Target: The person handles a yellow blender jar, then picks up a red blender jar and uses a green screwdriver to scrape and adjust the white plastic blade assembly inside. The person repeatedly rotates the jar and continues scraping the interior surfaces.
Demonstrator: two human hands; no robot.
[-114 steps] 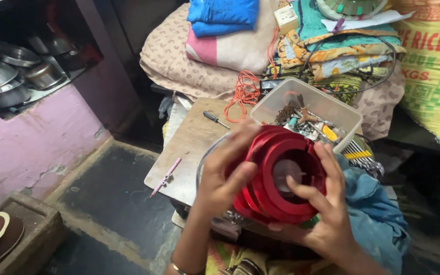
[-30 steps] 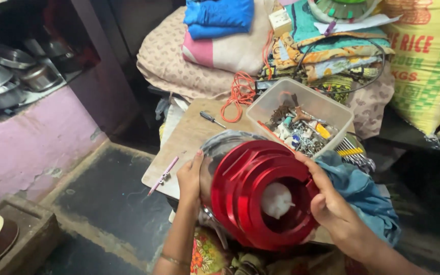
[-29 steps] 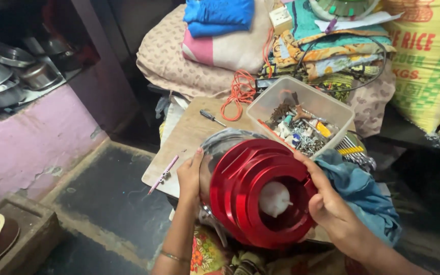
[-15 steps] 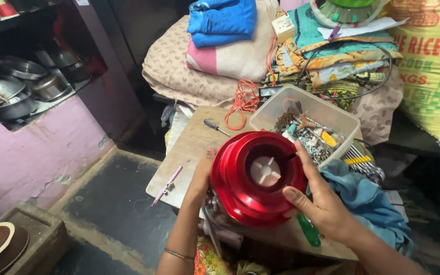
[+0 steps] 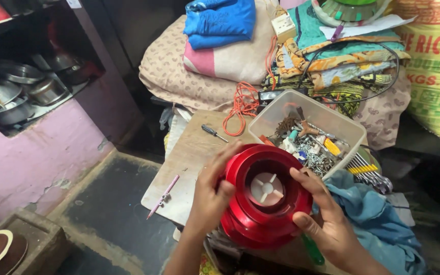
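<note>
A red ribbed housing (image 5: pixel 263 196) is gripped from both sides by the left hand (image 5: pixel 211 196) and right hand (image 5: pixel 327 224) above a wooden tabletop (image 5: pixel 192 153). Its left edge borders bare floor (image 5: pixel 103 214); a parts tub (image 5: pixel 309 132) and piled cloths (image 5: pixel 220 56) crowd behind.

A wooden board (image 5: pixel 194 153) carries a small screwdriver (image 5: pixel 214 133), a pink pen (image 5: pixel 163 196) and a plastic parts tub (image 5: pixel 309 114)

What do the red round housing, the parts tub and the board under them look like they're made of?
Red housing, held by both hands: glossy moulded plastic by its smooth sheen, though painted metal is possible. Its white hub: matt plastic. Parts tub: translucent, cloudy plastic, contents showing through. Board: pale bare wood or plywood, matt.
</note>
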